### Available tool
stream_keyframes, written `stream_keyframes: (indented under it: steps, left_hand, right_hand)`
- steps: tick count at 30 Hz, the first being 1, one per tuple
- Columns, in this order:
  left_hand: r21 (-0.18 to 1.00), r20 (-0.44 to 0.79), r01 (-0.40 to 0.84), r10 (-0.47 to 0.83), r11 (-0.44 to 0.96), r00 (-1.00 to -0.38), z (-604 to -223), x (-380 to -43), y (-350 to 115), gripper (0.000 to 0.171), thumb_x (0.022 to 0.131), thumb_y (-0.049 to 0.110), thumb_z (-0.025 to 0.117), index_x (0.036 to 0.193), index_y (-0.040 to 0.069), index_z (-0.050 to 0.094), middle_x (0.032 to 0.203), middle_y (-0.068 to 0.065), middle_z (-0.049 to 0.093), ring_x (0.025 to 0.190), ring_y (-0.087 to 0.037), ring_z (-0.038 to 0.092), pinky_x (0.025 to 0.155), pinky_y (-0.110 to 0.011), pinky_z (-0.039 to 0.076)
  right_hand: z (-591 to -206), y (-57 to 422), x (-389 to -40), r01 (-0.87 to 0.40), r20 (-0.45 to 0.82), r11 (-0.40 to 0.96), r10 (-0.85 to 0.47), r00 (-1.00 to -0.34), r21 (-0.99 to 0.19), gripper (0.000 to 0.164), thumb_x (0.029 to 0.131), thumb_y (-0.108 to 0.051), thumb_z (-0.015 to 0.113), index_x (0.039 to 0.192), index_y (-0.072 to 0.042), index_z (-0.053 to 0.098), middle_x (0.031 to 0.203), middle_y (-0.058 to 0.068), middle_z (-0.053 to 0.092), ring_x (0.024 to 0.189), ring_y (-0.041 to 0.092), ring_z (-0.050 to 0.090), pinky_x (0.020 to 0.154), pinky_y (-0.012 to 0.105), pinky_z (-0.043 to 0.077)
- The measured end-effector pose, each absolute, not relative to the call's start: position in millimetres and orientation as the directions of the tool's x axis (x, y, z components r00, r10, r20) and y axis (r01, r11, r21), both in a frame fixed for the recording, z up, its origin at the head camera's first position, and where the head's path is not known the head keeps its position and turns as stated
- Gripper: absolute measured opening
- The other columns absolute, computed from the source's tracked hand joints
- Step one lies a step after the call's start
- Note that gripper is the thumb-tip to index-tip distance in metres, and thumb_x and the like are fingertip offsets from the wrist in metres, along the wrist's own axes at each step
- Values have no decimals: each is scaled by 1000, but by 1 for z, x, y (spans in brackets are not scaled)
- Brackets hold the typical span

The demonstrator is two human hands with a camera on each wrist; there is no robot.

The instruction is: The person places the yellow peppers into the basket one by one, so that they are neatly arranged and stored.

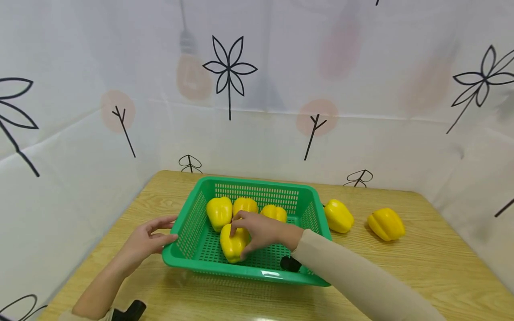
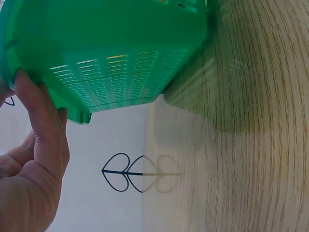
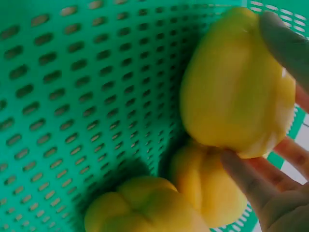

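Peppers: six, yellow — three unheld peppers (image 1: 219, 213) and one front pepper (image 1: 230, 246) inside the basket (image 1: 241, 270), two outer peppers (image 1: 339, 216) on the table (image 1: 433, 267) to its right.
Right hand (image 1: 263, 229): half-curled, thumb and fingers gripping the front pepper.
Left hand (image 1: 139, 244): fingers extended, touching the basket's left rim; nothing lifted.
Room: mesh floor shows right of the front pepper; table surface extends before the basket.
Materials: basket — green slotted plastic, rectangular; peppers glossy, lobed; table wood-grained.

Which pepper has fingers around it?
The front pepper in the green basket, held by the right hand; the other three peppers in there sit farther back.
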State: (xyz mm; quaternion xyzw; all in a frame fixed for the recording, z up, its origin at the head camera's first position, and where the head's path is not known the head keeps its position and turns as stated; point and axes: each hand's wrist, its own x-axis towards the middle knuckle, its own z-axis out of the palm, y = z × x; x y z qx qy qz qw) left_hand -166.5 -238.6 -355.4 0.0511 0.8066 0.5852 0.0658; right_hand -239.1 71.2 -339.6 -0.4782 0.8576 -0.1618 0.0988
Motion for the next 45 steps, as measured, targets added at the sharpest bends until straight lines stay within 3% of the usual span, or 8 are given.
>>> stream_keyframes:
  steps: [5, 10, 17, 27, 45]
  left_hand:
    - [953, -38, 13, 163, 301, -986, -356, -166, -238, 63, 88, 21, 67, 141, 4, 39, 133, -23, 40, 94, -16, 62, 69, -37, 53]
    - [955, -32, 18, 166, 295, -986, -356, -165, -237, 63, 88, 20, 67, 141, 3, 38, 133, -24, 40, 93, -16, 62, 69, -38, 53]
    - [953, -29, 19, 154, 301, -988, -355, -164, -237, 62, 88, 20, 67, 140, 2, 39, 131, -25, 41, 91, -17, 63, 69, -38, 53]
    - [956, -31, 16, 155, 292, -987, -357, -165, -238, 62, 88, 20, 67, 140, 2, 39, 131, -24, 42, 92, -19, 63, 70, -37, 54]
    - [957, -52, -5, 154, 291, -987, -356, -166, -236, 63, 87, 23, 68, 140, 4, 40, 132, -23, 41, 93, -21, 62, 71, -37, 53]
  right_hand:
    - [-337, 73, -241, -780, -98, 468, -876, -473, -415, 37, 78, -14, 77, 112, -21, 64, 129, 5, 42, 110, 15, 48, 86, 23, 44]
    - [-331, 71, -244, -811, -77, 414, -903, -422, -414, 30, 83, -3, 69, 109, -18, 69, 125, 6, 47, 107, 14, 48, 83, 21, 44]
    - [-332, 47, -244, -862, -27, 378, -919, -392, -338, 27, 84, -10, 71, 109, -19, 69, 123, 5, 51, 110, 15, 49, 85, 18, 41]
    - [-341, 21, -243, -867, -5, 370, -920, -391, -334, 30, 86, -14, 69, 115, -18, 64, 125, 5, 48, 110, 14, 49, 90, 17, 39]
    - [-298, 56, -220, -900, 204, 321, -899, -388, -296, 31, 82, -16, 74, 111, -11, 65, 111, 0, 57, 103, 15, 51, 90, 21, 40]
